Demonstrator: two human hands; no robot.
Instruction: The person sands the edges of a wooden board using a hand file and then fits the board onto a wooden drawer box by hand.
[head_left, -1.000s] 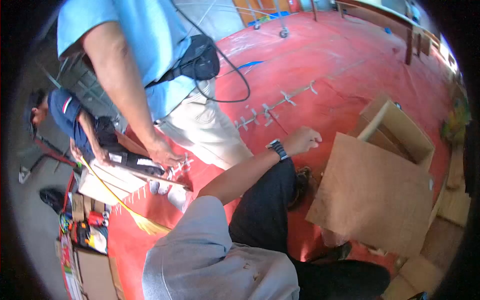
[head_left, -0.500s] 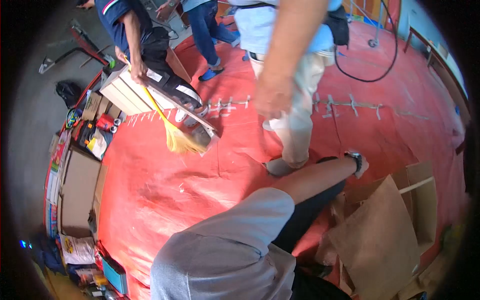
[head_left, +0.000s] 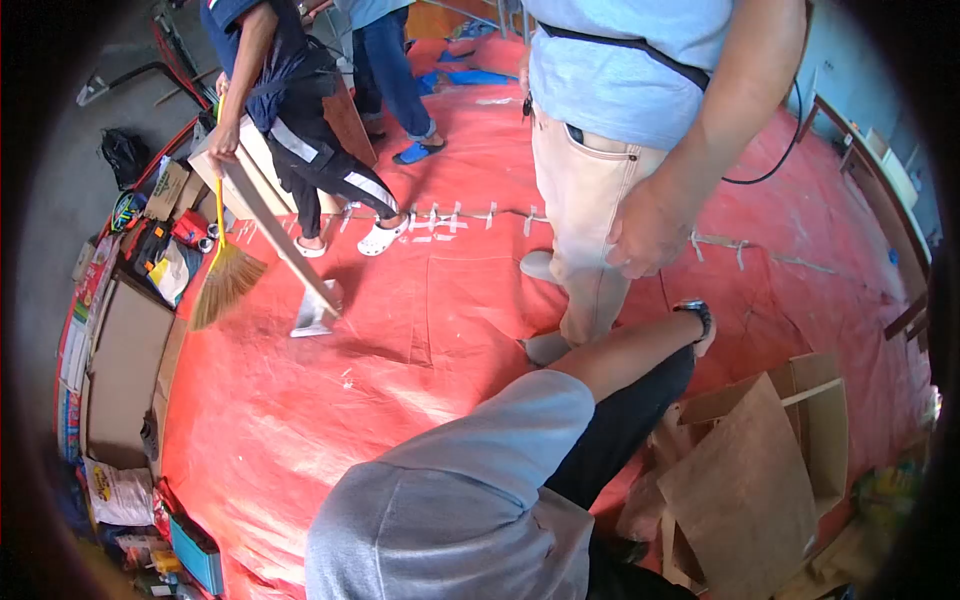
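Broom [head_left: 228, 285], held by a co-worker [head_left: 275, 85], has swung since the earlier frame from the long-handled dustpan [head_left: 312, 313] toward the left edge of the red floor covering [head_left: 250, 420]. Left hand [head_left: 706, 342] is at the knee of the black trousers [head_left: 625, 430], fingers mostly hidden, so cannot tell whether clenched or released. Nearby, the cardboard box [head_left: 826, 440] sits well apart from that left edge, a tilted brown sheet [head_left: 745, 490] before it.
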